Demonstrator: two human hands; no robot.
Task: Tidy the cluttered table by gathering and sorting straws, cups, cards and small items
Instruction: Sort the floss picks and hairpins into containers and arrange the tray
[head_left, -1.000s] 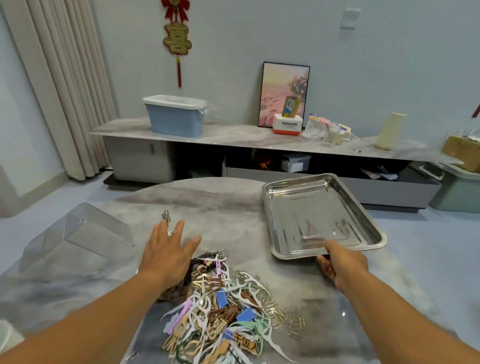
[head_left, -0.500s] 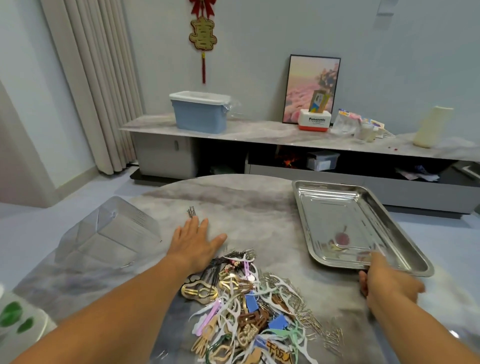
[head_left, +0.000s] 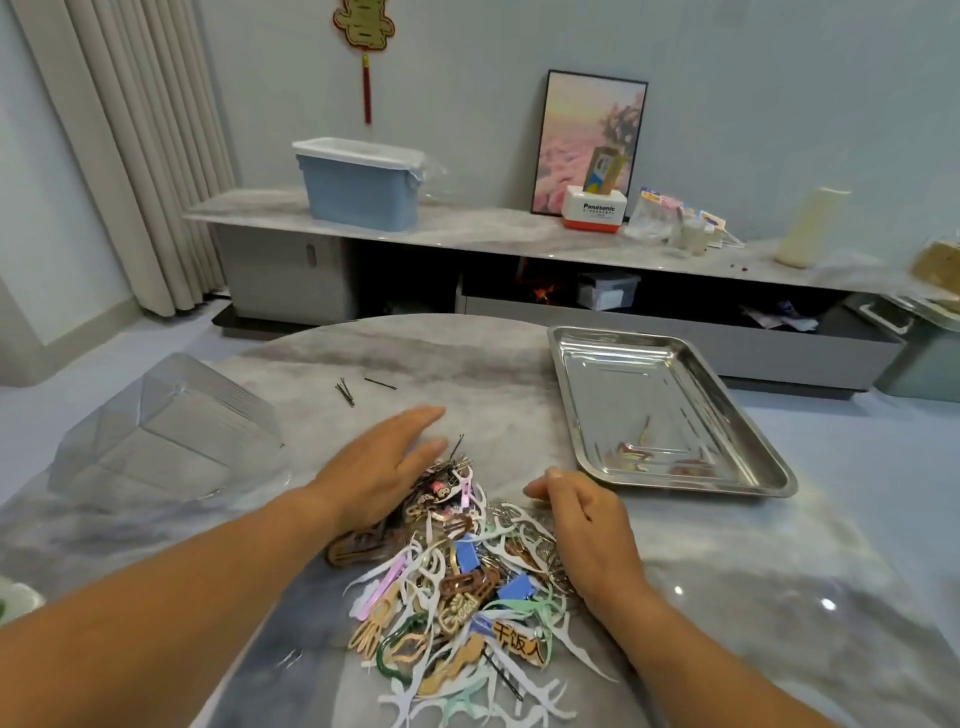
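Note:
A mixed pile of small items (head_left: 457, 587) lies on the marble table (head_left: 493, 374): hair clips, white floss picks, blue binder clips, paper clips and bobby pins. My left hand (head_left: 384, 467) lies with straight fingers against the pile's far left edge. My right hand (head_left: 587, 525) rests on the pile's right side, fingers loosely bent, holding nothing I can see. A steel tray (head_left: 613, 358) sits to the right, just beyond my right hand, with a few small clips inside. Loose bobby pins (head_left: 345, 392) lie farther back on the table.
A clear plastic box (head_left: 166, 431) stands on the table's left. Beyond the table runs a low cabinet (head_left: 467, 231) with a blue bin (head_left: 358, 187), a picture frame and small packages. A white object shows at the lower left corner.
My right hand let go of the tray and came left to the pile's right side. The tray now rests on the table. My left hand slid right onto the pile's edge.

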